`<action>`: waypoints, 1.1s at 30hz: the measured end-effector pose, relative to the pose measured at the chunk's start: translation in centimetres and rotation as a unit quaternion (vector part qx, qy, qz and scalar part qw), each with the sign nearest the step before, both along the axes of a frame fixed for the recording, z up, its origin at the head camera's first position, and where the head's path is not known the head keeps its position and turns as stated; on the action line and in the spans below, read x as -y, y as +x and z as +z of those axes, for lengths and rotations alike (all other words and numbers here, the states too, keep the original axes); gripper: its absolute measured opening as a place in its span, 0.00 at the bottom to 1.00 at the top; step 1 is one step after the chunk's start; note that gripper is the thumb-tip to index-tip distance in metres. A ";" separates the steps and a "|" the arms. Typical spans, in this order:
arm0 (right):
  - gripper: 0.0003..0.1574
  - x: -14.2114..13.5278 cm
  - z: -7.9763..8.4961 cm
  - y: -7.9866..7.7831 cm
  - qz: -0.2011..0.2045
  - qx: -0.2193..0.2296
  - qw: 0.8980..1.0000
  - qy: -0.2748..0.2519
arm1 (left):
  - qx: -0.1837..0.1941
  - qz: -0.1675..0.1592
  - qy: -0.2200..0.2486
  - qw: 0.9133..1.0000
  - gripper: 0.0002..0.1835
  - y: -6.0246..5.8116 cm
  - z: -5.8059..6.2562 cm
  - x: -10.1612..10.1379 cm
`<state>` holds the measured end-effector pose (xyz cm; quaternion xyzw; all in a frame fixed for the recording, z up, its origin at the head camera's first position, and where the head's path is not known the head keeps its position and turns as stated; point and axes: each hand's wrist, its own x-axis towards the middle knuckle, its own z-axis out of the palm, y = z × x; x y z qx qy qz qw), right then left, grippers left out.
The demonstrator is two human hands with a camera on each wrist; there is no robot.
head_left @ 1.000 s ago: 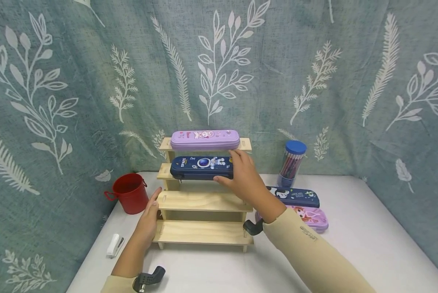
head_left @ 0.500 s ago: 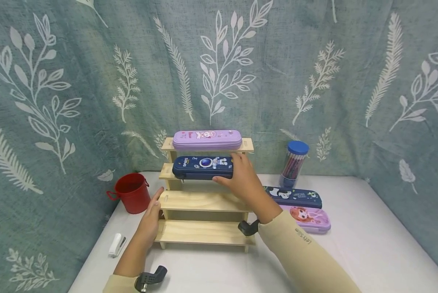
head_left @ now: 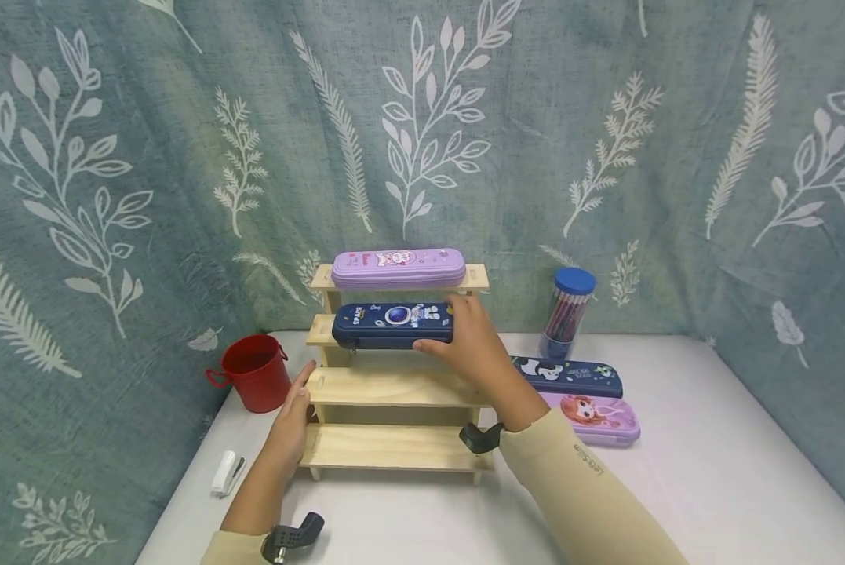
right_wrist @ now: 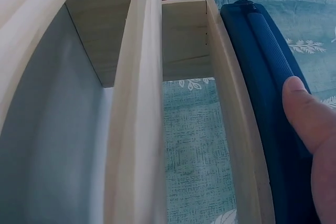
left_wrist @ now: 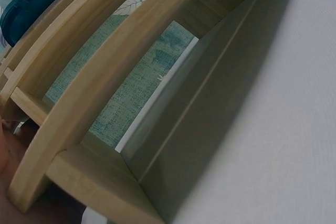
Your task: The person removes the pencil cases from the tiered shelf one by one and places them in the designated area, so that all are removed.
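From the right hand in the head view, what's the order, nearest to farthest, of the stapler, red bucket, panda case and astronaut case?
1. Astronaut case: held in the right hand.
2. Panda case: to the hand's right.
3. Red bucket: left, beyond the wooden stand.
4. Stapler: also left, closer to the viewer.

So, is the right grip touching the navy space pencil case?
Touching. The right wrist view shows the right grip with its thumb lying against the side of the navy space pencil case.
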<state>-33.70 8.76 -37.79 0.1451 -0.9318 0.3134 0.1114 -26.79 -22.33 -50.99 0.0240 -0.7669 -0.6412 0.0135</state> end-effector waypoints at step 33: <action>0.63 -2.4 -1.1 4.2 0.015 -0.017 0.999 -0.038 | 0.009 -0.003 -0.008 1.000 0.27 0.1 0.2 0.0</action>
